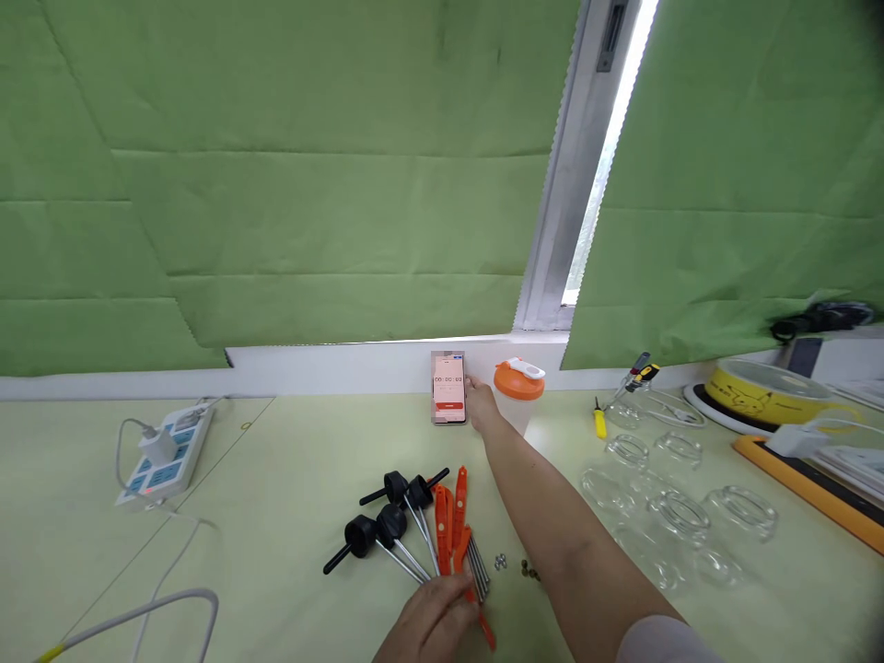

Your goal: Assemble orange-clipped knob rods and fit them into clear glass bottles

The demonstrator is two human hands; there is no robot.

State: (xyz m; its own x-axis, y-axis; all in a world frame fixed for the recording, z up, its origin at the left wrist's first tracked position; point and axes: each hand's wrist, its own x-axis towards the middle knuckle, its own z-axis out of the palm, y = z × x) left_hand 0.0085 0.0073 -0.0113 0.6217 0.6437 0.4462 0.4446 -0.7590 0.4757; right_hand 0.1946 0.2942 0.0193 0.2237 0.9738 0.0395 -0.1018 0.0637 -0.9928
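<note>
My right hand (478, 402) reaches forward, its fingers closed at the right edge of a smartphone (448, 389). The phone stands upright against the white ledge and shows 00:00:00 with a red button. Closer in, my left hand (432, 619) lies with its fingers together over the near ends of several orange plastic pieces (443, 529). Its fingertips touch one of them; the grip is partly hidden. Beside that hand are black round caps with stick handles (360, 536), thin metal rods (410, 557) and a bundle of grey rods (479, 566).
Small silver nuts (500, 561) and brass-coloured bits (529, 570) lie near my right forearm. Several clear glass jars (680, 516), screwdrivers (600, 420) and a yellow round container (766, 391) stand right. An orange-lidded cup (518, 379) is behind my wrist. At left lies a power strip (169, 453) with cables.
</note>
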